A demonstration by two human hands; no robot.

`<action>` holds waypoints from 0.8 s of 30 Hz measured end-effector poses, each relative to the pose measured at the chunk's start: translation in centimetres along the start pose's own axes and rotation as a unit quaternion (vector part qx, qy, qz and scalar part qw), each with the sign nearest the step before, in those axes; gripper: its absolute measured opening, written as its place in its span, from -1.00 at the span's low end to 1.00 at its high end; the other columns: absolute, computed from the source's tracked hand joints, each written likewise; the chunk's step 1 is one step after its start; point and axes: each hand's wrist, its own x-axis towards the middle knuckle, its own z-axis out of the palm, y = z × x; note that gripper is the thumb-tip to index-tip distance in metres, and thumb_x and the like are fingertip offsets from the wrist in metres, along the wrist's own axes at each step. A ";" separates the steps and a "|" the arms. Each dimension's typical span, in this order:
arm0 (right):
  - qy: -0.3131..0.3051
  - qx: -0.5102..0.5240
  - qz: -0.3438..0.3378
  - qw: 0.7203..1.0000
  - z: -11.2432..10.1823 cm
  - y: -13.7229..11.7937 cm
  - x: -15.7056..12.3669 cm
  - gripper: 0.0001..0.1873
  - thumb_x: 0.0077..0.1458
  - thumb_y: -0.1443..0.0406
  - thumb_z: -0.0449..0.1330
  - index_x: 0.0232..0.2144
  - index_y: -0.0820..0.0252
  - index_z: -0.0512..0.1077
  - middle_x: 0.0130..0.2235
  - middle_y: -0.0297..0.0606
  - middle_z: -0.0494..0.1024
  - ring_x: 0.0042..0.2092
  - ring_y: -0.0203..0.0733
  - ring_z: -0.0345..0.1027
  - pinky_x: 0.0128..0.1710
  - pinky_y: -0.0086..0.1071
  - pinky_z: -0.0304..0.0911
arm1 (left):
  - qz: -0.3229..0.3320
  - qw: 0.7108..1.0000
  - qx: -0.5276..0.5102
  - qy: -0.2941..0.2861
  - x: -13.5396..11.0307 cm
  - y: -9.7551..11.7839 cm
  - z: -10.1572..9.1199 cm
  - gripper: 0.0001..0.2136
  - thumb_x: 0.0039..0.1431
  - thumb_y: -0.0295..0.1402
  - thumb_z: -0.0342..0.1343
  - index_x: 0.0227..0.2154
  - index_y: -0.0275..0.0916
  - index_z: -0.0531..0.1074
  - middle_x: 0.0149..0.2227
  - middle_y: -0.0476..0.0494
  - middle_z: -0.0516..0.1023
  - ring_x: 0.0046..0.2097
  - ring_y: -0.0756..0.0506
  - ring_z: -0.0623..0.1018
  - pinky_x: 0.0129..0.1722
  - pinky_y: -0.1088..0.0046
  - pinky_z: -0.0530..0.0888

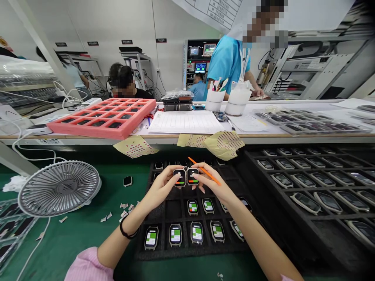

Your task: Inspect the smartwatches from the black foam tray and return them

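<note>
The left grip clamps one watch, the right grip another watch and an orange stick, keeping both screens together above the foam tray

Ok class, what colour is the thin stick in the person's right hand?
Orange, seen best in the head view: the stick runs past the fingers of the right hand.

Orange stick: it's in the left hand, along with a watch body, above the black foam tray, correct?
No, the head view shows the orange stick in the right hand, not the left hand. The rest stands: that hand also holds a watch body, above the black foam tray.
</note>
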 end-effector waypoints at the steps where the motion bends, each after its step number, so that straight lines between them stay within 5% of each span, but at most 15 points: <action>1: 0.000 0.000 0.000 1.000 0.0 0.0 0.0 -0.71 0.07 0.18 0.25 -0.18 0.13 0.33 -0.34 -0.33 0.47 -0.47 -0.29 0.43 -0.64 -0.50 0.16 | -0.003 1.000 0.001 0.002 0.0 0.0 0.0 -0.64 0.25 -0.12 -0.02 0.00 -0.20 0.36 -0.19 -0.14 0.48 -0.33 -0.01 0.42 -0.48 0.56 0.35; 6: -0.002 0.010 0.000 1.000 -0.1 0.0 0.0 -0.73 0.08 0.17 0.23 -0.19 0.14 0.34 -0.38 -0.36 0.45 -0.47 -0.28 0.45 -0.64 -0.50 0.16 | -0.022 1.000 -0.013 0.004 0.0 0.1 -0.2 -0.62 0.25 -0.08 -0.02 0.00 -0.19 0.38 -0.30 -0.07 0.46 -0.51 0.08 0.27 -0.62 0.59 0.18; 15: -0.014 0.053 0.026 0.998 -0.1 -0.8 -0.1 -0.74 0.13 0.16 0.18 -0.18 0.16 0.35 -0.41 -0.32 0.48 -0.46 -0.23 0.47 -0.63 -0.49 0.16 | -0.031 0.997 -0.066 -0.013 0.0 0.2 -0.3 -0.60 0.21 -0.10 0.05 0.03 -0.20 0.36 -0.17 -0.16 0.47 -0.38 0.01 0.43 -0.60 0.59 0.23; 24: -0.022 -0.002 -0.013 1.000 -0.4 0.1 0.0 -0.73 0.12 0.20 0.21 -0.14 0.11 0.32 -0.24 -0.25 0.46 -0.38 -0.23 0.48 -0.62 -0.49 0.20 | 0.021 1.000 -0.021 -0.011 0.0 -0.1 -0.2 -0.64 0.21 -0.23 0.10 0.04 -0.19 0.28 0.01 -0.21 0.42 -0.03 -0.12 0.45 -0.15 0.44 0.43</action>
